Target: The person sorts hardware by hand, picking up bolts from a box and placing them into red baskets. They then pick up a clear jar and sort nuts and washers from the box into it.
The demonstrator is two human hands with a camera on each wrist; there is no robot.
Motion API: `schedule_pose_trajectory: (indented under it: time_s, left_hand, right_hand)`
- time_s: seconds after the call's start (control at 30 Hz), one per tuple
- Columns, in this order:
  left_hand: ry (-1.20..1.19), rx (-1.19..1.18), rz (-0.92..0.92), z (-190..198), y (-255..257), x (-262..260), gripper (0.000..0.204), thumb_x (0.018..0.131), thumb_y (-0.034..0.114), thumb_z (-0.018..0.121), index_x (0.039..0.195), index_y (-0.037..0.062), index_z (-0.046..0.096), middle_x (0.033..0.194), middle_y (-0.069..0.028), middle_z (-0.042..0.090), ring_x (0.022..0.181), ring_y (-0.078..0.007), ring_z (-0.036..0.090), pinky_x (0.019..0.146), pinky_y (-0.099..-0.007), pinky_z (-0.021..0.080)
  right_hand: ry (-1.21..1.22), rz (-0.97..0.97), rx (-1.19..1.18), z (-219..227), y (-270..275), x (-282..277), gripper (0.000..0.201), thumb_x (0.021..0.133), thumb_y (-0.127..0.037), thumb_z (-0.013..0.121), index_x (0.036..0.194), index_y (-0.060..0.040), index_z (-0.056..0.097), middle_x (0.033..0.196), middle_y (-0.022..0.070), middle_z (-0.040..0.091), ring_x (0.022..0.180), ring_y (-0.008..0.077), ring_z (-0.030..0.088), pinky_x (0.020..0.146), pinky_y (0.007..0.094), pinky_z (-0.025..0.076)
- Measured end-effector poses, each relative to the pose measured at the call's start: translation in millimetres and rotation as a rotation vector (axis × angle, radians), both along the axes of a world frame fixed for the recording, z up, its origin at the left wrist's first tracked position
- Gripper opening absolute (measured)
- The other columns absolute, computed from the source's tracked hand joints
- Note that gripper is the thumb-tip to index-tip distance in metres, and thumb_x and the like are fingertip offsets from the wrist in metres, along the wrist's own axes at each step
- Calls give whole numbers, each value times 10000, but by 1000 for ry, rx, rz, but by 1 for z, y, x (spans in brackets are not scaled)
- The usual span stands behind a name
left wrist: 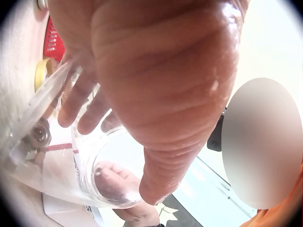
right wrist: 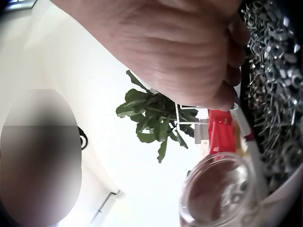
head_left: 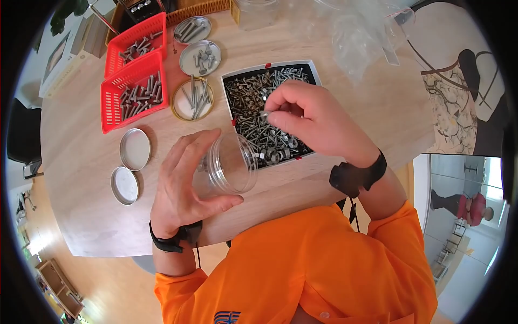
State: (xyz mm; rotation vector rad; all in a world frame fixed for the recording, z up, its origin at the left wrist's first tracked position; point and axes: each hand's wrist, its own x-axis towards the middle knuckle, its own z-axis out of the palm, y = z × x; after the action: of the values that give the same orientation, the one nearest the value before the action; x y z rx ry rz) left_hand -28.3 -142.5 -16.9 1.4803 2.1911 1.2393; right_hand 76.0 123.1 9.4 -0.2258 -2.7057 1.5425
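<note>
My left hand (head_left: 181, 173) grips a clear plastic jar (head_left: 229, 162) that lies tilted, its open mouth facing right. Inside it, the left wrist view shows a few metal nuts (left wrist: 40, 135). Over the box (head_left: 231, 106) of mixed fasteners, my right hand (head_left: 313, 116) pinches a small metal nut (right wrist: 234, 107) between thumb and index finger. Screws (head_left: 251, 94) and bolts fill that box, with larger nuts (head_left: 275, 155) gathered at its near edge. The jar mouth stands beside the box's left near corner.
Two red baskets (head_left: 103, 100) with bolts stand at the left back. Round lids (head_left: 182, 60) hold bolts and rods; two more lids (head_left: 135, 149) lie left of the jar. Clear plastic bags (head_left: 350, 40) are at the back right, near a printed bag (head_left: 450, 108).
</note>
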Motion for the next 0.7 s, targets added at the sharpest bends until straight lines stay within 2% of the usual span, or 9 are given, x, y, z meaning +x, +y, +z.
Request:
schedule_pose_trajectory:
  time_s: [0.03, 0.13, 0.17, 0.27, 0.3, 0.4, 0.5, 0.6, 0.7]
  left_hand:
    - [-1, -4, -2, 1, 1, 0, 1000, 602, 481, 971, 1389, -10, 596, 1259, -212, 667, 1139, -391, 659, 959, -451, 540]
    - [0, -3, -9, 1, 1, 0, 990, 611, 482, 966, 1385, -10, 595, 1248, -213, 670, 1128, -394, 660, 947, -452, 541]
    - [-1, 2, -6, 0, 0, 0, 985, 614, 481, 965, 1383, -11, 595, 1244, -213, 670, 1124, -394, 660, 943, -452, 541]
    - [0, 9, -14, 0, 0, 0, 968, 623, 471, 963, 1378, -11, 596, 1239, -212, 671, 1117, -395, 660, 935, -452, 542]
    - [4, 16, -16, 0, 1, -1, 967, 624, 470, 963, 1378, -11, 596, 1237, -212, 671, 1113, -395, 661, 934, -451, 542]
    - [8, 25, -19, 0, 1, -1, 965, 625, 469, 962, 1378, -11, 595, 1233, -210, 673, 1105, -396, 662, 932, -450, 542]
    - [7, 19, -18, 0, 1, -1, 967, 625, 470, 962, 1379, -11, 595, 1232, -207, 674, 1103, -397, 661, 933, -452, 542]
    - [7, 17, -18, 1, 1, -2, 965, 623, 464, 963, 1378, -12, 596, 1234, -205, 673, 1104, -399, 659, 937, -456, 540]
    - [-2, 30, -4, -2, -1, 0, 956, 622, 448, 964, 1376, -12, 598, 1239, -206, 672, 1107, -401, 656, 942, -459, 538]
  right_hand:
    - [-26, 1, -107, 9, -5, 1, 131, 920, -125, 717, 981, -13, 685, 931, 127, 682, 819, 295, 670, 743, 367, 537]
    - [104, 148, -145, 15, -13, 4, 128, 937, -121, 700, 991, -6, 688, 918, 125, 690, 815, 291, 665, 733, 348, 533]
    - [216, 159, -7, 10, -10, 3, 93, 924, -103, 692, 973, -24, 700, 886, 124, 669, 817, 296, 664, 723, 373, 535]
    - [252, 171, 543, -10, 9, 3, 68, 889, -100, 703, 939, -56, 715, 853, 118, 634, 840, 301, 656, 734, 416, 535]
    - [210, 161, 633, -15, 8, 5, 45, 851, -104, 712, 886, -76, 712, 860, 109, 606, 879, 315, 640, 758, 452, 530]
    - [129, 177, 720, -22, 2, 9, 148, 829, -87, 758, 965, -69, 701, 913, 98, 598, 928, 335, 621, 795, 458, 505]
    - [101, 149, 760, -24, -4, 7, 174, 815, -81, 758, 976, -73, 692, 910, 103, 586, 936, 340, 617, 791, 462, 506]
    - [151, 135, 629, -25, -1, 9, 159, 840, -43, 738, 983, -55, 670, 896, 89, 586, 884, 291, 629, 750, 407, 522]
    - [6, -31, 236, -1, -3, 9, 102, 869, -44, 707, 946, -34, 641, 918, 84, 653, 837, 266, 665, 728, 390, 543]
